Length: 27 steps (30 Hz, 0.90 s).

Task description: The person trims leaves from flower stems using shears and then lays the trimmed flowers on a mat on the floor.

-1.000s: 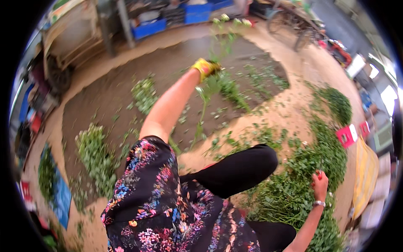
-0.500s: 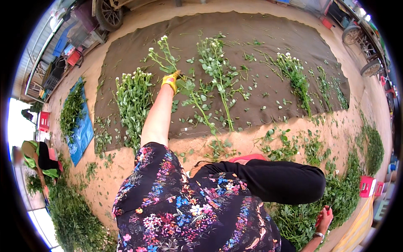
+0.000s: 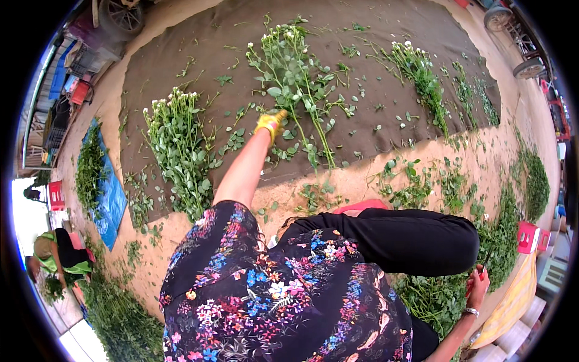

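My left hand (image 3: 272, 125), in a yellow glove, is closed on the lower part of a white rose stem (image 3: 272, 66). This stem lies against a loose bunch of leafy roses (image 3: 315, 105) on the dark cloth (image 3: 223, 48). My right hand (image 3: 476, 286), bare and with a watch or bracelet at the wrist, is at the lower right beside my knee. Its fingers are closed round a small red-handled tool with a dark tip, mostly hidden by the hand. Left of my left arm lies a thicker bunch of white roses (image 3: 178, 145).
Another rose bunch (image 3: 420, 78) lies on the cloth's right side. Cut greenery (image 3: 434, 301) is heaped by my right hand, more (image 3: 123, 320) at lower left. A blue sheet (image 3: 113, 208) bears leafy stems. Another person (image 3: 60, 256) bends at far left. A red crate (image 3: 528, 238) stands right.
My left hand has moved right with the rose stem, bringing it against the middle bunch. My right hand has risen slightly beside my knee. The whole view has shifted a little.
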{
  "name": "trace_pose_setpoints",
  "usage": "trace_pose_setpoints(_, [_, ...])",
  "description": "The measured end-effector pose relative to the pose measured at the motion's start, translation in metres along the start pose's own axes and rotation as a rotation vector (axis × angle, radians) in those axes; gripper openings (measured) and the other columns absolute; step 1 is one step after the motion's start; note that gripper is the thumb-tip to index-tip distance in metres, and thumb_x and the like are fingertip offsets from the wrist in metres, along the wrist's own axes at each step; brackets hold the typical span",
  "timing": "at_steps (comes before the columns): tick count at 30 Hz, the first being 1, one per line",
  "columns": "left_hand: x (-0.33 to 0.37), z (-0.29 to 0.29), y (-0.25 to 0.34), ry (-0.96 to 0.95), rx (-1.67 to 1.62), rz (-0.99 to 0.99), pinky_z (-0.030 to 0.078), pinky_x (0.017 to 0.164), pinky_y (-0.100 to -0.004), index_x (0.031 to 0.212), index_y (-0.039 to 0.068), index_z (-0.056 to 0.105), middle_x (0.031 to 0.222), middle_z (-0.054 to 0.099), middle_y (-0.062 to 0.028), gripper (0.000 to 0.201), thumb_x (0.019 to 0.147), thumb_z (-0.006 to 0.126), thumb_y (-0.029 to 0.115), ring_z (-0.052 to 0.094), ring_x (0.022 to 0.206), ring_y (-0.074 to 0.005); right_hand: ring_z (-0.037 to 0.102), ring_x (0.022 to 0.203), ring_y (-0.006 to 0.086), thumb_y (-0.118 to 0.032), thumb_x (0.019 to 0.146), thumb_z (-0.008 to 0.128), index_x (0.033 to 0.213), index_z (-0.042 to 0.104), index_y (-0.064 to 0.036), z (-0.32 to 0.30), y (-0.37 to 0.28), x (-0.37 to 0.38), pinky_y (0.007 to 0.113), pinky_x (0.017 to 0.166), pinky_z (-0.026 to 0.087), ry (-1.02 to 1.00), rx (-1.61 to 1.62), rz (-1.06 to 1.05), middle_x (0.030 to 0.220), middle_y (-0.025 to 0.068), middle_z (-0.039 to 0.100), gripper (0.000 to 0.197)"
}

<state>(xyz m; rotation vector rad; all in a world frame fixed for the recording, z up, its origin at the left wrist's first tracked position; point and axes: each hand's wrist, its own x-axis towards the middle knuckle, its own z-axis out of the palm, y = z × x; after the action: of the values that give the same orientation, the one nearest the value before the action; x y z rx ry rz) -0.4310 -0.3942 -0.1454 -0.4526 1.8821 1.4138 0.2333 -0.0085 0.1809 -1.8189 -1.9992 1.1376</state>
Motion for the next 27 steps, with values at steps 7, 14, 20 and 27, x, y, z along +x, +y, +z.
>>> trace_pose_setpoints(7, [-0.001, 0.075, -0.035, 0.407, 0.411, 0.169, 0.053, 0.075, -0.0375, 0.089, -0.001, 0.068, 0.092, 0.069, -0.0187, 0.04, 0.074, 0.074, 0.036, 0.067, 0.084, -0.028, 0.045, 0.05, 0.0053, -0.012, 0.088, 0.057, 0.111, 0.054, -0.0032, 0.007, -0.002, -0.004, 0.018, 0.041, 0.035, -0.049, -0.034, 0.015, 0.068, -0.0018, 0.05, 0.025])
trace_pose_setpoints(14, [0.002, 0.094, -0.011, 0.473, 0.541, 0.195, 0.054, 0.074, -0.0425, 0.094, -0.001, 0.068, 0.093, 0.069, -0.0201, 0.036, 0.071, 0.064, 0.028, 0.068, 0.089, -0.0332, 0.047, 0.049, 0.0071, -0.014, 0.085, 0.059, 0.11, 0.055, -0.0018, 0.008, -0.002, -0.015, 0.019, 0.04, 0.036, -0.036, -0.112, 0.007, 0.069, 0.001, 0.05, 0.028])
trace_pose_setpoints(20, [-0.021, 0.12, 0.01, 0.165, -0.117, -0.078, 0.045, 0.05, -0.0346, 0.09, 0.004, 0.06, 0.076, 0.06, -0.0076, 0.044, 0.075, 0.075, 0.042, 0.053, 0.057, -0.0194, 0.046, 0.05, 0.0077, -0.014, 0.083, 0.06, 0.108, 0.056, -0.0024, 0.004, 0.03, -0.029, 0.021, 0.043, 0.038, -0.012, -0.117, 0.019, 0.073, 0.0016, 0.049, 0.028])
trace_pose_setpoints(27, [0.041, 0.144, 0.014, -0.084, 0.275, 0.482, 0.045, 0.071, -0.0344, 0.108, 0.001, 0.058, 0.103, 0.059, -0.0124, 0.038, 0.084, 0.064, 0.03, 0.054, 0.09, -0.0216, 0.055, 0.066, 0.0181, -0.03, 0.079, 0.067, 0.108, 0.06, 0.0006, -0.001, 0.016, -0.043, 0.033, 0.062, 0.046, -0.004, -0.368, -0.074, 0.075, 0.008, 0.056, 0.043])
